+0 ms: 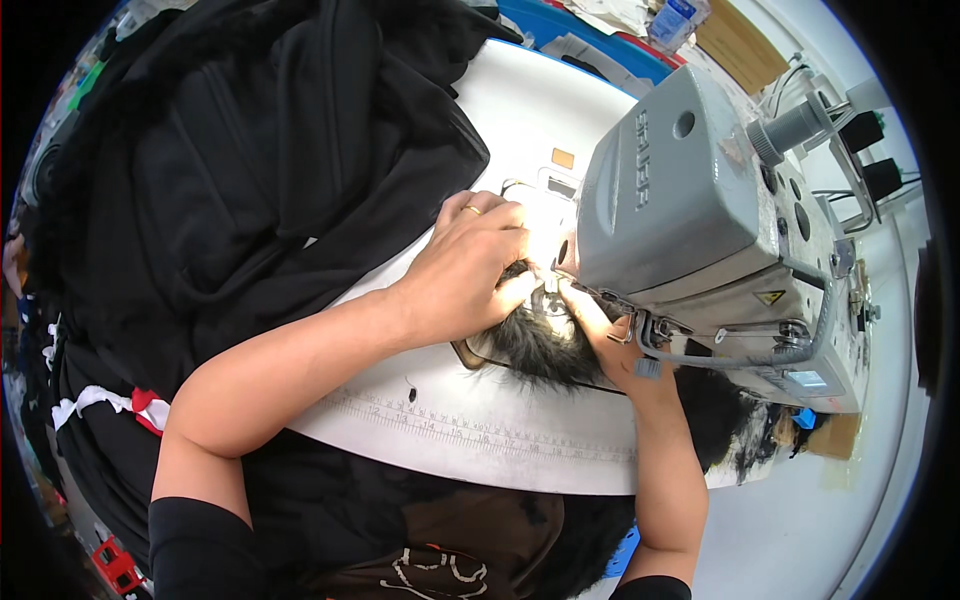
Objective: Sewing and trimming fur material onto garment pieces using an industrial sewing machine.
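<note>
A grey sewing machine [680, 180] stands over the white bed, its lamp glaring brightly on the needle area. Under its head lies a piece of black fur [535, 345], its long hairs spreading toward me. My left hand [465, 260], a ring on one finger, is closed at the fur's left side, thumb and fingertips pinching its edge beside the needle area. From the right, my right hand [610, 335] reaches in under the machine head and grips the fur near the presser foot; some of its fingers are hidden. Glare hides the needle itself.
A large heap of black garments [270, 150] covers the left side. The white table [400, 400] has a printed ruler along its near edge. Black fur scraps [730, 420] lie at the right, and a blue bin [600, 50] with papers stands behind.
</note>
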`<action>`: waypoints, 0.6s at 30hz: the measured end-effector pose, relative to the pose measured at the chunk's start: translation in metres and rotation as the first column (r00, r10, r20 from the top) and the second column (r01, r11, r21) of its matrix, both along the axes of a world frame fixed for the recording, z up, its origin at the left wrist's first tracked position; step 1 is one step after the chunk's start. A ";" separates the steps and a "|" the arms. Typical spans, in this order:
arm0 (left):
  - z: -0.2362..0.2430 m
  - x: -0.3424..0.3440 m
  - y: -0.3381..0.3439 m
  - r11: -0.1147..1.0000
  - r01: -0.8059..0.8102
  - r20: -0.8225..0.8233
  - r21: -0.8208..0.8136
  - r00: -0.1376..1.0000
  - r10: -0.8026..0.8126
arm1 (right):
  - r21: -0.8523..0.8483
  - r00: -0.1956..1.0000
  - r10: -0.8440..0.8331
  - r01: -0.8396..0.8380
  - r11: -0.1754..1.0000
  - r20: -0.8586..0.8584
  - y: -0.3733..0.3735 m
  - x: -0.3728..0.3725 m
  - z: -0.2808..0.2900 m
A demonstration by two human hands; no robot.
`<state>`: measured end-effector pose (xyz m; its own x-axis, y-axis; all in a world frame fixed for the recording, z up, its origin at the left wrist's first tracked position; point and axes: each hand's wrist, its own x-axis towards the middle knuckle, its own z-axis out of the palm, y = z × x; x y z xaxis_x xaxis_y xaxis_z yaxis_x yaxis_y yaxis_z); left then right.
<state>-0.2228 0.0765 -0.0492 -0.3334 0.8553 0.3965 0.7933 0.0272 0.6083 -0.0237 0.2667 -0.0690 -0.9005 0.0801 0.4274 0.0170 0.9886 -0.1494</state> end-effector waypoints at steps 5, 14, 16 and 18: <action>0.000 0.002 0.000 1.000 -0.019 -0.024 0.017 1.000 0.019 | 0.029 0.994 -0.052 0.049 0.998 0.098 0.009 0.010 -0.012; 0.002 0.003 0.001 1.000 -0.023 -0.008 0.002 1.000 0.023 | 0.063 0.990 -0.077 0.070 0.996 0.117 0.006 0.011 -0.019; 0.003 0.003 0.000 0.999 -0.026 -0.017 -0.019 1.000 0.026 | -0.159 0.998 -0.044 0.049 0.986 0.034 0.005 0.012 -0.021; 0.003 0.003 0.000 0.999 -0.032 -0.027 -0.042 0.999 0.030 | 0.014 0.994 -0.082 0.082 0.997 0.069 0.005 0.011 -0.021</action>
